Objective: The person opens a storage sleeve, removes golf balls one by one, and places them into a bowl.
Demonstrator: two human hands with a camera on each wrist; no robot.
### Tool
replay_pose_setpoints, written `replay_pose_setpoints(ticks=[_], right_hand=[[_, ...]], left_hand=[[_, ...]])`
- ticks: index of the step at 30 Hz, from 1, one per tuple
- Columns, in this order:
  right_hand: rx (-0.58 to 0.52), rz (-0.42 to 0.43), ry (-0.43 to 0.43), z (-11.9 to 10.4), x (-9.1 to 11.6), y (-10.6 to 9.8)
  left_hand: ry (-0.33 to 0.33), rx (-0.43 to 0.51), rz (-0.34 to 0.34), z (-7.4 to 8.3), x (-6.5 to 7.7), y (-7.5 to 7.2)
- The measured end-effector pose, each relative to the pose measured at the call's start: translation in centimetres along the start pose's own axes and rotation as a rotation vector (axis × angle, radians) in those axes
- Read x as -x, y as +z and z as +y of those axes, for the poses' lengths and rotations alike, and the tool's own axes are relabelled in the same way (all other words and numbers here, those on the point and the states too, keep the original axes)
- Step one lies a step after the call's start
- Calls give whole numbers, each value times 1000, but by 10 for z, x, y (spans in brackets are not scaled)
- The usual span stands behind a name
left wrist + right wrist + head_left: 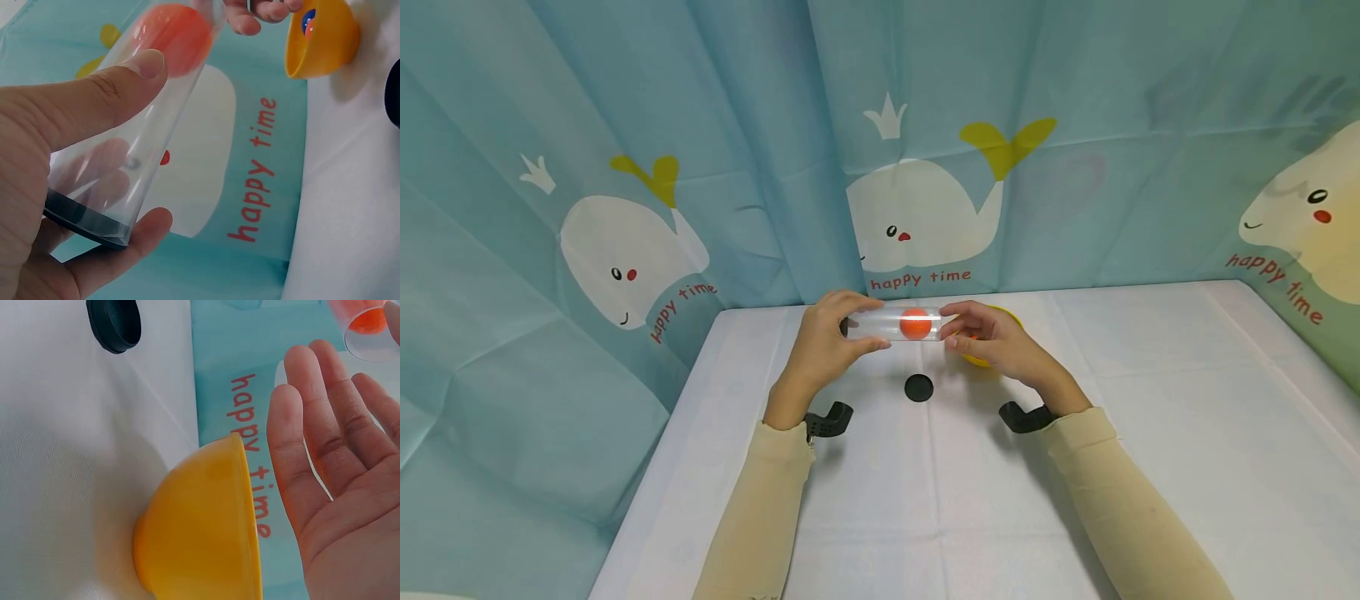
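A clear tube (889,315) with a black end is held level above the table by my left hand (820,346). The left thumb (119,87) lies along its near side, and the fingers wrap the far side and black end. Inside, an orange ball (916,324) sits close to the tube's right end, which looks open in the right wrist view. My right hand (1003,346) hovers by that end with loosely extended fingers; nothing is visible in its palm. Whether a fingertip touches the rim I cannot tell. Below lies a round black cap (919,387).
Partly behind the right hand, a yellow bowl (200,519) stands on the white-covered table (880,500). Small blue and orange-red items (309,24) show inside it. A blue curtain (760,167) with whale prints hangs along the table's back and left.
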State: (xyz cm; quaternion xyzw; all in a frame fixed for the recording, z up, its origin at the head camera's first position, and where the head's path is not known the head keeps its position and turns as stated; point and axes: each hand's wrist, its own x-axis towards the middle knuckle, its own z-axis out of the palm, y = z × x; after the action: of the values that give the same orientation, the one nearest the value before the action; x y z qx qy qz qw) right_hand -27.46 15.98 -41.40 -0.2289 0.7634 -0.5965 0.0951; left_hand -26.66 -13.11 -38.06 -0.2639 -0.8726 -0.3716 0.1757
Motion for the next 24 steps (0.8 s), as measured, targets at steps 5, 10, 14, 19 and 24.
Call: replay_pose_setpoints(ticks=[5, 10, 14, 19, 24], right_hand=[[2, 4, 1, 1, 0, 1], [-19, 18, 29, 0, 1, 1], [-43, 16, 34, -2, 1, 1], [-24, 21, 21, 0, 0, 0], [-5, 40, 51, 2, 0, -2]], left_hand=[[2, 1, 0, -1, 0, 0], [2, -5, 1, -1, 0, 0], [5, -1, 3, 0, -1, 0], [-2, 18, 20, -1, 1, -2], [-12, 64, 38, -2, 2, -4]])
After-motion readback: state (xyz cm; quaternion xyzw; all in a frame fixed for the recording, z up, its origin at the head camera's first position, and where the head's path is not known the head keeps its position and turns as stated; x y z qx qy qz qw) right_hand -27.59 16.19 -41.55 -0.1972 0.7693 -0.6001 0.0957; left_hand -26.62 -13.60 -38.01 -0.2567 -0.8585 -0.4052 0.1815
